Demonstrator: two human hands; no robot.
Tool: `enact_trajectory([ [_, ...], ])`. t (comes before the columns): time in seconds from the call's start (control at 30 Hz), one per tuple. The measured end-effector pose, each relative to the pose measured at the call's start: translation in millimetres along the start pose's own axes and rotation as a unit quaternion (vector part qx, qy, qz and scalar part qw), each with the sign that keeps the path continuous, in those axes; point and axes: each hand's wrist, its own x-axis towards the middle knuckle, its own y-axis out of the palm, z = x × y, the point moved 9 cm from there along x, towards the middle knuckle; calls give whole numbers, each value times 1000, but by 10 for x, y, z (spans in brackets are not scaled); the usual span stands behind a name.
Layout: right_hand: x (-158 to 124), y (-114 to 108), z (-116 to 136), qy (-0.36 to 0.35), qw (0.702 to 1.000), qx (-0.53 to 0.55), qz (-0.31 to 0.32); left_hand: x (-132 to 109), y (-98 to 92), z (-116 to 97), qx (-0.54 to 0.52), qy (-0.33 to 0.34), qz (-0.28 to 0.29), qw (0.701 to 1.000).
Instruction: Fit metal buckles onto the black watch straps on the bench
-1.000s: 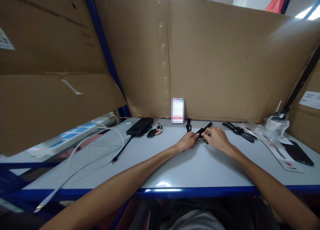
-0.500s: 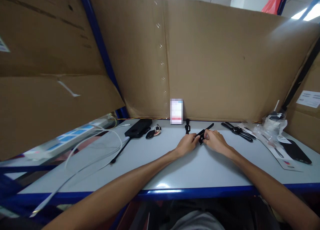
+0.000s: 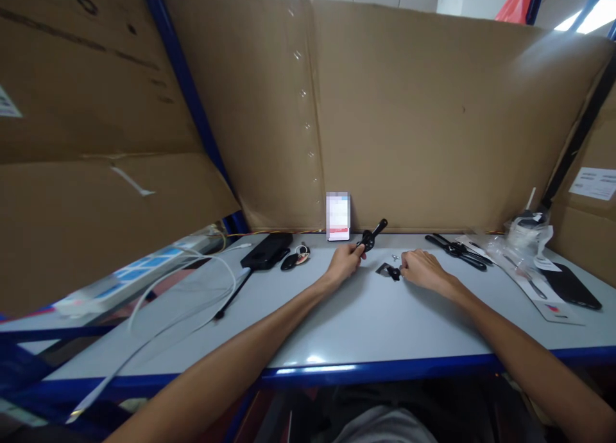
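My left hand is closed around one end of a black two-handled tool, which looks like a spokeshave. Its other handle points up and right, above the table. My right hand rests low over the table with curled fingers; whatever they pinch is hidden. Just left of those fingertips lies a small black part, beside a flat grey blade-like plate. Small silver screw-like pieces lie slightly farther back.
A lit phone leans against the cardboard wall. To the left are a black box-shaped device, keys and a white cable. Black handled tools, plastic packaging and a dark phone lie right.
My hands have parted; the left has moved left, raising the black tool. The plate, black part and silver pieces now show on the table. The black piece below the phone no longer shows there.
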Motion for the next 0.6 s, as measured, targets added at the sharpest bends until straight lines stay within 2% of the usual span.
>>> enact_trajectory([
  [0.07, 1, 3, -7, -8, 1000, -1, -3, 30, -103, 25, -34, -11, -25, 999],
  [0.13, 4, 5, -7, -15, 1000, -8, -7, 69, -226, 38, -17, -7, -59, 998],
  [0.27, 0, 5, -8, -15, 1000, -8, -8, 175, -415, 20, 133, 44, -112, 984],
  [0.43, -23, -12, 5, -8, 1000, -17, 10, 273, -495, 110, 209, 42, -138, 967],
  [0.6, -32, -8, 12, -7, 999, -33, 30, 255, -535, 155, 271, 18, -160, 949],
])
